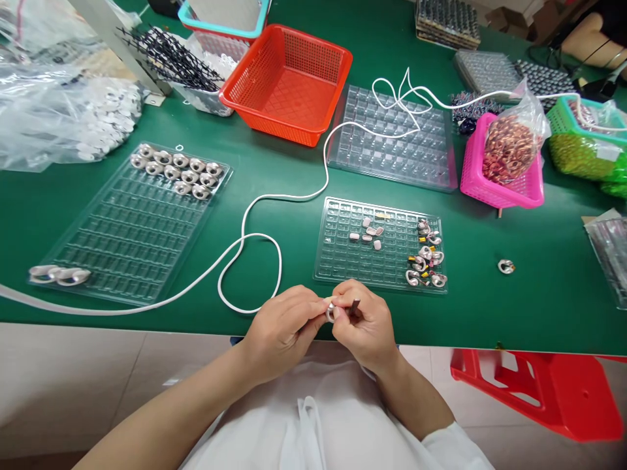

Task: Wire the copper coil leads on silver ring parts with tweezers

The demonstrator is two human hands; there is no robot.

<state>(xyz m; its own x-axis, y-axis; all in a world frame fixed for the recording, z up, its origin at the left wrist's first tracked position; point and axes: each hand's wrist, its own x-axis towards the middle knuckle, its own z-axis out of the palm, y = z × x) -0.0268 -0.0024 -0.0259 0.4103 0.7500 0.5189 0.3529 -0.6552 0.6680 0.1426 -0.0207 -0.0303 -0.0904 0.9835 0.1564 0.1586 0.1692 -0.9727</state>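
At the table's front edge, my left hand [284, 329] and my right hand [368, 329] meet, fingertips pinched on a small silver ring-shaped part [330, 314]. A thin dark flat-ended tool [354, 305] sticks up from my right fingers; its kind is hidden by the grip. Just beyond the hands lies a clear plastic tray [337, 261]. Several small pale rectangular pieces [367, 237] rest in its middle, and ring-shaped parts with yellow and dark bits [425, 254] cluster on its right side. Another ring part [506, 266] sits alone on the right.
A second clear tray [132, 225] at left bears silver ring parts [171, 172]. A white cable [264, 196] loops across the green table. Behind stand a red basket [294, 124], stacked trays [392, 150] and a pink basket [504, 189]. A red stool [563, 391] is below right.
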